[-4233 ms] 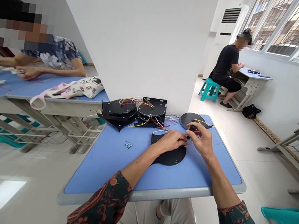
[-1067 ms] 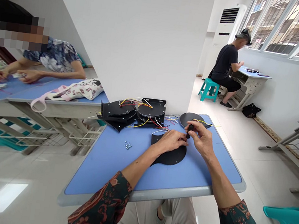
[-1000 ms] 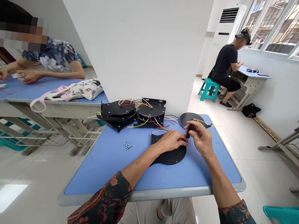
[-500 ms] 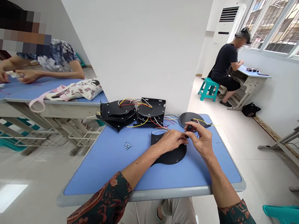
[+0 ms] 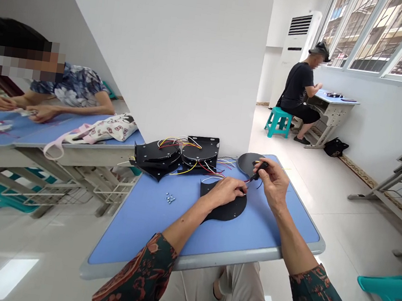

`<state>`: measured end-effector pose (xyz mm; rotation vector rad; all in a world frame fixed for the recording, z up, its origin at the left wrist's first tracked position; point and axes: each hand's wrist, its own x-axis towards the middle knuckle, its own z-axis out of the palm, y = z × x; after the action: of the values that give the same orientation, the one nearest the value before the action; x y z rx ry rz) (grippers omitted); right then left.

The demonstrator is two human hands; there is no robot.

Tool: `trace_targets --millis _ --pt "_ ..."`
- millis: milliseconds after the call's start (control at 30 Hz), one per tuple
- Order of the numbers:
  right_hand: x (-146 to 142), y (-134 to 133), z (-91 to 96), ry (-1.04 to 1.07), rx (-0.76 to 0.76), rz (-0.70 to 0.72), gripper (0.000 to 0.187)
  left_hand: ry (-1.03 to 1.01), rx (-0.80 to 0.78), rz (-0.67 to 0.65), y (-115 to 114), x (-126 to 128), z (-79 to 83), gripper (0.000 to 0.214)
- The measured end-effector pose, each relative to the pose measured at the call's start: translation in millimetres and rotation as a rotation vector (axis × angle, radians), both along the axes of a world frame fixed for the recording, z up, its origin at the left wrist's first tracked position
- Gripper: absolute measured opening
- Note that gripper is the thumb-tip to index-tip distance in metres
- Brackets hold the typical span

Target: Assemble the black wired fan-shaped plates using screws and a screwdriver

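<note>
In my right hand (image 5: 273, 182) is a black-handled screwdriver (image 5: 262, 167), gripped between thumb and fingers and slanting down to the left. Its tip is just above and right of my left fingertips. My left hand (image 5: 225, 192) lies over a black rounded plate (image 5: 228, 212), its fingers closed at the plate's far right edge. Whether a small part is pinched there too is hidden. Several small silvery screws (image 5: 170, 198) lie loose to the left. A round black disc (image 5: 247, 162) with wires is behind my right hand.
At the back of the blue desk (image 5: 153, 233) stand two black assemblies (image 5: 157, 157) with red, yellow and white wires. To the left, a person works at another desk holding a patterned cloth bag (image 5: 118, 127). Another person sits on a teal stool (image 5: 278, 122) at the back right.
The screwdriver has tilted from upright to slanting, and my right hand has moved slightly up and away from my left fingers. My left hand stays on the plate. The view has shifted slightly.
</note>
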<state>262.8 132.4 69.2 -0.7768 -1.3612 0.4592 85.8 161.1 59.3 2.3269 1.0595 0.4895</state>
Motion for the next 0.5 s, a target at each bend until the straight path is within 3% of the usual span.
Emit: trace_targets --millis 500 --pt "-5.8 -0.6 -4.6 -0.18 -0.01 0.014 0.021 0.075 0.05 -0.003 -5.6 0.6 8.9 0.018"
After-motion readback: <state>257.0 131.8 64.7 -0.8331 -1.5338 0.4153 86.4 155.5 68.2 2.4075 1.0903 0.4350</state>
